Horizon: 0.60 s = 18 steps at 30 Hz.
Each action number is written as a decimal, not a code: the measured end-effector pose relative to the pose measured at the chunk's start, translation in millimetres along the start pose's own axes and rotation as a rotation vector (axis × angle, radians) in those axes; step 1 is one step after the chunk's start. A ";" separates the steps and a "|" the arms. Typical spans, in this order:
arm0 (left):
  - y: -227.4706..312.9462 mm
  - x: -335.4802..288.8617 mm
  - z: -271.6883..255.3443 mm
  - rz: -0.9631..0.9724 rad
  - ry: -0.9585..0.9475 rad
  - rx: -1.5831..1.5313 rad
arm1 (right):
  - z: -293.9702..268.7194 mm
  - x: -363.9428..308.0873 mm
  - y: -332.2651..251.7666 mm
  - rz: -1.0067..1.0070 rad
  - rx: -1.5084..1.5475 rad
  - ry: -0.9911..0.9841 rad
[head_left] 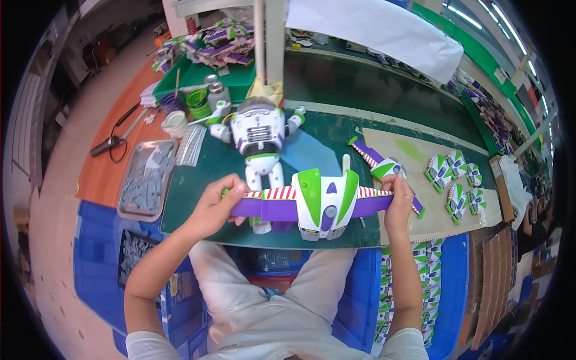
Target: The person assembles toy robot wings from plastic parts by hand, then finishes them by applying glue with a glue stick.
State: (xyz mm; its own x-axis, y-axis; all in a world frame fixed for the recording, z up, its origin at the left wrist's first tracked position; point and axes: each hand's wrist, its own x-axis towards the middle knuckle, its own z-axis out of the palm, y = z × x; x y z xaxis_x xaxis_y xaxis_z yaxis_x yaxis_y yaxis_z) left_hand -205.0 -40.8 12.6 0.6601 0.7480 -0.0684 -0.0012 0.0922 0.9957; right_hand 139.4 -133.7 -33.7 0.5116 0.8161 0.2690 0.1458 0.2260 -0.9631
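A toy wing pack (312, 195), white and green in the middle with purple wings and red-striped edges, is stretched level between my hands above the front of the green bench mat (198, 174). My left hand (217, 207) pinches the left wing tip, fingers closed. The right wing tip is gripped in my right hand (398, 207). Just beyond lies a white toy astronaut figure (258, 129) with its legs toward me, partly on a light blue sheet (315, 156). Behind my right hand, a second wing pack (367, 153) rests at a slant, partly hidden by that hand.
Several wingless packs (456, 201) sit on a beige board (414, 135) at right. A metal tray (123, 207) of grey parts, a corded tool (108, 144), a green cup (198, 103) and a green bin (240, 90) occupy the left. Blue crates (459, 270) flank my legs.
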 end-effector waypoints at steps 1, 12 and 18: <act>-4.7 -5.9 -2.6 0.031 0.109 0.107 | 15.7 -11.5 -8.8 -0.034 -0.075 0.048; -1.5 -36.8 -18.7 0.270 0.276 0.495 | 98.9 -38.6 -91.8 -0.570 -0.517 -0.674; -48.6 -14.0 11.3 0.530 0.343 -0.145 | 139.8 -58.1 -69.0 0.052 -0.176 -0.763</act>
State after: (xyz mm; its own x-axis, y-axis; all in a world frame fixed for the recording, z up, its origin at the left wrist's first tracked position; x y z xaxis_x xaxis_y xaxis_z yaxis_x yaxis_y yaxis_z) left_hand -205.8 -63.2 -34.1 0.2648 0.8818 0.3901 -0.3780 -0.2773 0.8833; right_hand -18.9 -122.4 16.7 -0.1927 0.9775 0.0858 0.3020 0.1423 -0.9426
